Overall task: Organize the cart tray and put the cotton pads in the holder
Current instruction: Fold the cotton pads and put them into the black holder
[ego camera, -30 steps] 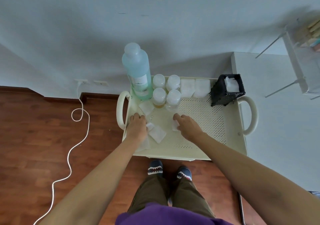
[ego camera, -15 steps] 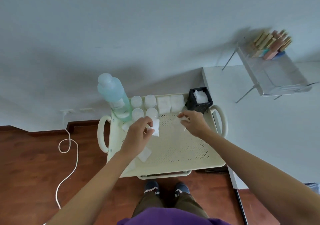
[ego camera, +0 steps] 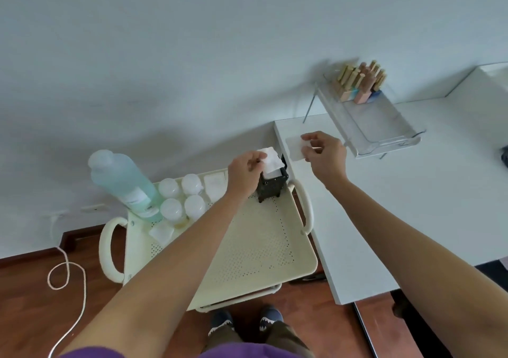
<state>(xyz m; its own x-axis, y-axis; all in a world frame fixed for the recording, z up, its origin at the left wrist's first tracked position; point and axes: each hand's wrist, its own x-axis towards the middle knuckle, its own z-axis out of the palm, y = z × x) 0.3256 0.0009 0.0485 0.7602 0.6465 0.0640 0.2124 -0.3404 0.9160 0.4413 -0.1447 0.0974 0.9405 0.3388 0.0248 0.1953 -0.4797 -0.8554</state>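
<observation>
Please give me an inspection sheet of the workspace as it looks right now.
Surface: cream perforated tray, mostly bare at the near side.
Job's things: black holder at the far right corner; pads sticking out of its top; more pads at the far edge; one pad near the jars.
Clutter: blue bottle and four jars, far left.
Hands: left hand pinches pads at the holder; right hand holds a pad over the white table.
Cables: white cord looped on the floor.
Surroundings: clear rack with wooden pieces.
</observation>
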